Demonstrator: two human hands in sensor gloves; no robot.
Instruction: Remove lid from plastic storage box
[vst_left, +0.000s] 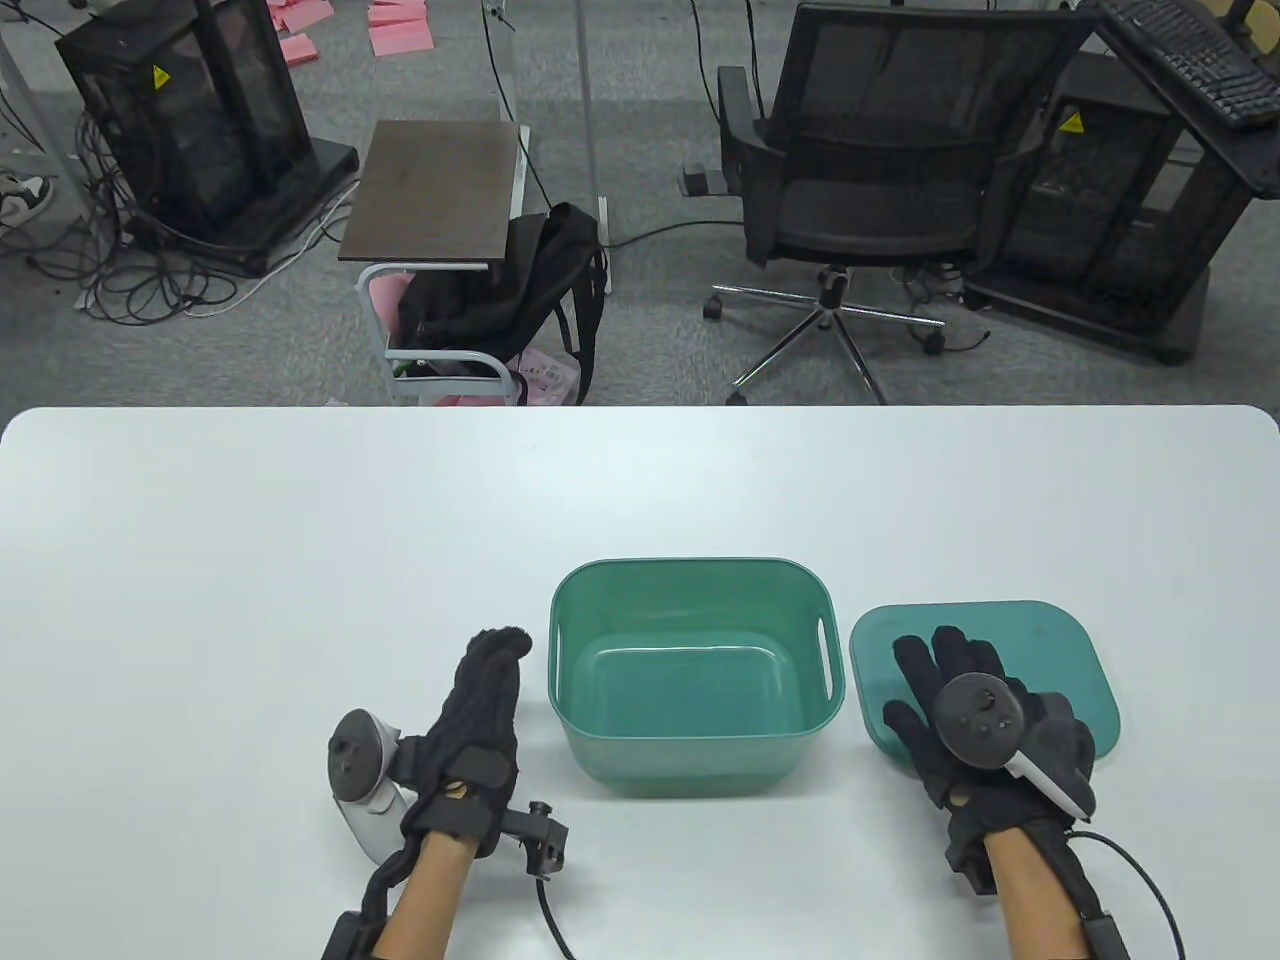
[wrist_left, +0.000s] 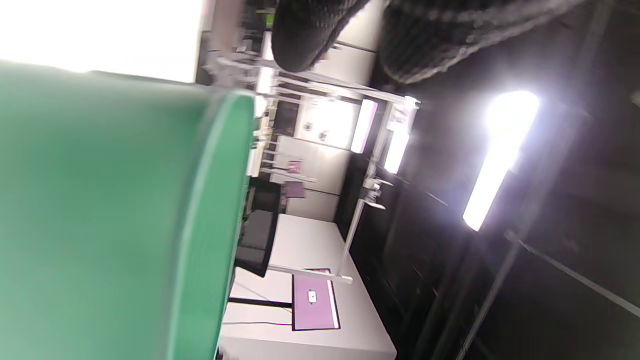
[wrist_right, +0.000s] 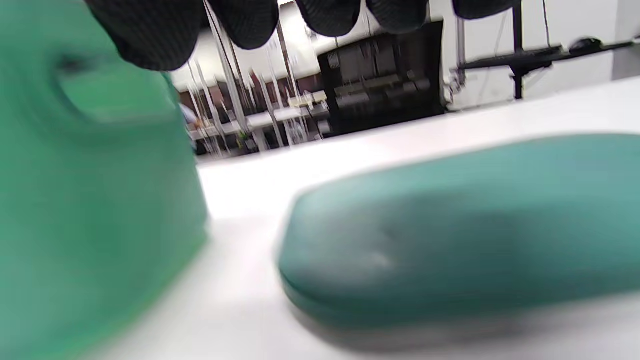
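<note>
Two teal pieces sit apart on our white table (vst_left: 250, 560): the storage box (vst_left: 693, 675) stands uncovered near the front edge, and its lid (vst_left: 1040, 650) lies flat just to its right. Our right hand (vst_left: 975, 725) is over the lid, fingers spread and clasping nothing; whether it touches, we cannot tell. Our left hand (vst_left: 470, 740) is beside the box's left wall, fingers together, holding nothing.
</note>
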